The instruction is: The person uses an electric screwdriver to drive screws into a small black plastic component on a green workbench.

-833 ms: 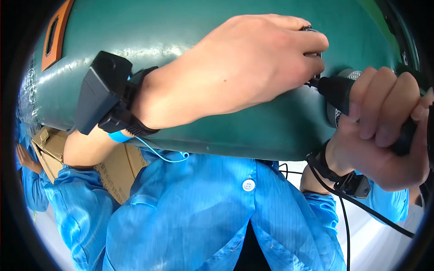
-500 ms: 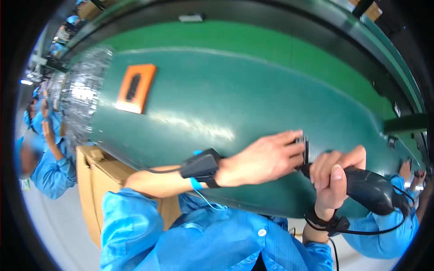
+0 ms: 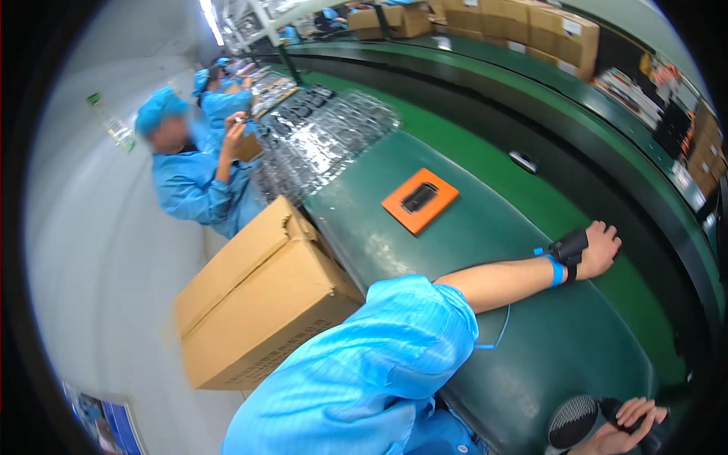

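Observation:
My left hand [image 3: 603, 249] reaches over the far right side of the green-topped table. Its fingers are bent and a little apart, with nothing visible in them. A black strapped device [image 3: 572, 249] and a blue band [image 3: 556, 271] sit on that wrist. At the lower right my right hand [image 3: 626, 428] is closed on a black hand-held tool, partly cut off by the picture's rim. The tool's round mesh end [image 3: 572, 422] shows beside the hand. On the table, left of my left hand, lies an orange block [image 3: 402, 216] with a dark oblong piece [image 3: 419, 197] on it.
A large cardboard box [image 3: 265, 303] stands against the table's near side. Clear plastic trays [image 3: 334, 136] with dark parts cover its far left end. Two people in blue work there [image 3: 189, 174]. Beyond a green strip runs a dark rail; a small white object [image 3: 523, 161] lies near it.
The view has swung left. My left hand has come away from the right hand's tool and stretched out to the far side. My right hand still grips the tool.

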The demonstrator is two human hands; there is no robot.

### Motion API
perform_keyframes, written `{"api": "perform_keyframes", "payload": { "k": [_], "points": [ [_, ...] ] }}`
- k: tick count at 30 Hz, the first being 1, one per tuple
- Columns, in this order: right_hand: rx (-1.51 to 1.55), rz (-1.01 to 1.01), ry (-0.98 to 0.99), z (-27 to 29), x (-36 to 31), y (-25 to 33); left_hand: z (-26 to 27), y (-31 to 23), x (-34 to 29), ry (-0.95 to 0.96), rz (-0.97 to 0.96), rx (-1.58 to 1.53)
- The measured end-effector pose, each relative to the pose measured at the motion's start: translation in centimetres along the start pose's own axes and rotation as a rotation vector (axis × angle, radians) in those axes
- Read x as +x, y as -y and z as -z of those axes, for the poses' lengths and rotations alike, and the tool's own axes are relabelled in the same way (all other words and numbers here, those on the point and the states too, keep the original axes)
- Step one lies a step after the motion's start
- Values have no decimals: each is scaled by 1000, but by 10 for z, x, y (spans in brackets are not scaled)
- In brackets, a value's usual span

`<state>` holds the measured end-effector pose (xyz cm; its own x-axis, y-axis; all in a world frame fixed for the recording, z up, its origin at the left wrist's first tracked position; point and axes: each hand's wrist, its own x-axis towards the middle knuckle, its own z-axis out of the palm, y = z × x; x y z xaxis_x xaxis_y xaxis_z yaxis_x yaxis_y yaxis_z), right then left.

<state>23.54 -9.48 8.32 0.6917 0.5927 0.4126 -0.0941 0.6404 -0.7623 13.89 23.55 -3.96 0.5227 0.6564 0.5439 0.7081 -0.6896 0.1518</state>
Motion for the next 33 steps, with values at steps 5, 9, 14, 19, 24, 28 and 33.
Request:
{"api": "perform_keyframes", "payload": {
  "k": [5,9,14,19,24,28,33],
  "points": [
    [-71,40,-49,2,-1,15,52,84,21,-241,84,364],
    [-104,144,-60,-12,2,9,37,236,1,111,11,442],
    [-107,149,-93,-14,-6,7,32,249,22,249,13,141],
    [-131,165,-99,-18,-6,3,51,262,50,633,80,158],
    [-112,170,-90,-17,-7,6,46,276,55,523,-25,260],
    [-130,165,-103,-6,-6,10,60,267,42,283,-85,340],
    [-105,176,-333,29,-23,18,131,182,37,602,-128,206]
  ]
}}
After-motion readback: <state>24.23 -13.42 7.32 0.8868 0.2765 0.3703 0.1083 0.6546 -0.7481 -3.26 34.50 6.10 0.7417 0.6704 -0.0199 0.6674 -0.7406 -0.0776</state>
